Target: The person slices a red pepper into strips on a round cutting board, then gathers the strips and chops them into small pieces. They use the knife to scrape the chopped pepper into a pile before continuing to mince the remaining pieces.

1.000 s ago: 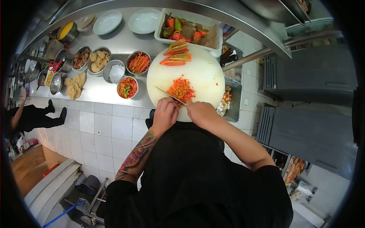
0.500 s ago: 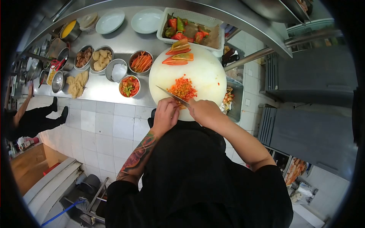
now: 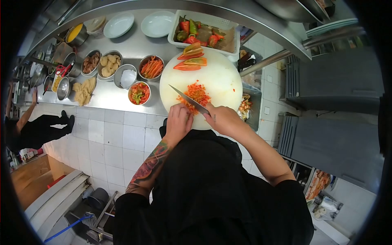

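Note:
My right hand grips a knife by its handle, which the fingers hide. The blade points up and left across a heap of finely diced red and orange pepper on the round white cutting board. Just below the blade, my left hand rests at the board's near edge with its fingers curled together beside the dice. Whatever lies under those fingertips is hidden. Several larger pepper pieces lie at the far side of the board.
A white basket of whole peppers stands behind the board. To the left are bowls of carrot strips, chopped peppers and white stuff. A scrap bin is at the right. Another person stands far left.
The knife blade has shifted slightly right and now lies over the diced pepper, its broad side showing more. The orange piece beside my left fingers is no longer visible.

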A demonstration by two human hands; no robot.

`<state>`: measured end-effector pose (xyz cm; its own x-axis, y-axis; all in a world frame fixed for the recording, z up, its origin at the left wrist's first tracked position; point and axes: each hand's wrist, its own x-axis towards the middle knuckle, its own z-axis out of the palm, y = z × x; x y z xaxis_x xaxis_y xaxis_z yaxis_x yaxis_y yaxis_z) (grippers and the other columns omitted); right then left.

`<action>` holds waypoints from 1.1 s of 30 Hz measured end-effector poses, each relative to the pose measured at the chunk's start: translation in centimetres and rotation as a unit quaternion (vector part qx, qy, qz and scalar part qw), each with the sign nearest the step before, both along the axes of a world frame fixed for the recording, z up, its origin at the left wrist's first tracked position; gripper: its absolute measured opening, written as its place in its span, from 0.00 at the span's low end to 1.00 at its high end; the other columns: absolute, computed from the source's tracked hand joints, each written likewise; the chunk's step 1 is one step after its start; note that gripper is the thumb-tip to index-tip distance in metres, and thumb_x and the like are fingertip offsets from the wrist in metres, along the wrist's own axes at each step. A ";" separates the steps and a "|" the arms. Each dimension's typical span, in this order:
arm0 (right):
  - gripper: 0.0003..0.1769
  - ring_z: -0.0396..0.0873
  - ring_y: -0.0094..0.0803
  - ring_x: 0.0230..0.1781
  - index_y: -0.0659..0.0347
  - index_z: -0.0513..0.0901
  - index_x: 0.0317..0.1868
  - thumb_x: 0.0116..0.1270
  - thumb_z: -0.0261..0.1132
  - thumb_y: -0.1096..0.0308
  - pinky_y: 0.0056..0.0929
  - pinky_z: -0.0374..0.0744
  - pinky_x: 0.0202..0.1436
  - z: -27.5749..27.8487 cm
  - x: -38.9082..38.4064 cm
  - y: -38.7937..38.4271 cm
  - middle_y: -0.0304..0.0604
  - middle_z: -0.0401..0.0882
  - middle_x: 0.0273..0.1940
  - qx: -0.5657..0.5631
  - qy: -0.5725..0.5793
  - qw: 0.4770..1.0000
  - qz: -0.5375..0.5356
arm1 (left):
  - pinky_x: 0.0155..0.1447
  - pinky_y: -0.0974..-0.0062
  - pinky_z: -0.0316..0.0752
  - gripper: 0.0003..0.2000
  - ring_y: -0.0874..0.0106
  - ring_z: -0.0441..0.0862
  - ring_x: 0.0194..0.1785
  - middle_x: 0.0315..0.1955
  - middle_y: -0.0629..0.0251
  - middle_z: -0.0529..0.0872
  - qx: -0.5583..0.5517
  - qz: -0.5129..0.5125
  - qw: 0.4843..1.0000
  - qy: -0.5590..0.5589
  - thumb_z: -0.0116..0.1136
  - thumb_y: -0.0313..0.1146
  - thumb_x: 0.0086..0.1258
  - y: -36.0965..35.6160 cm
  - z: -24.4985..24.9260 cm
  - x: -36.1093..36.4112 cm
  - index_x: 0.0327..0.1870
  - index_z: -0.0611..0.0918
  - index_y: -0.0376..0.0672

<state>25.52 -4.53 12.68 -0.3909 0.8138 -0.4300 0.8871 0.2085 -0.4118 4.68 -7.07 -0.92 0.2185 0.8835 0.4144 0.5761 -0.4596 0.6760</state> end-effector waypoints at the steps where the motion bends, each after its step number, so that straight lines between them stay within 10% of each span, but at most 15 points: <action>1: 0.15 0.90 0.61 0.39 0.64 0.79 0.51 0.84 0.62 0.59 0.58 0.85 0.45 0.6 0.2 -0.6 0.57 0.90 0.34 0.010 -0.007 1.000 -0.001 | 0.57 0.56 0.79 0.13 0.49 0.81 0.54 0.52 0.53 0.83 0.000 0.000 1.000 0.000 0.75 0.21 0.64 -0.2 -0.1 -0.1 0.44 0.81 0.38; 33: 0.10 0.92 0.59 0.42 0.67 0.81 0.51 0.76 0.59 0.70 0.58 0.86 0.48 -0.6 -3.6 -1.8 0.62 0.91 0.37 -0.031 -0.025 0.999 0.025 | 0.52 0.60 0.82 0.11 0.55 0.86 0.48 0.44 0.61 0.88 0.012 -0.034 0.999 -0.030 0.71 0.17 0.59 -1.4 0.7 -3.2 0.40 0.86 0.40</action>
<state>21.90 -6.36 12.07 -0.4080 0.7650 -0.4984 0.8956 0.2292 -0.3813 1.51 -8.51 -0.21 0.2519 0.8568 0.4500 0.5008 -0.5133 0.6970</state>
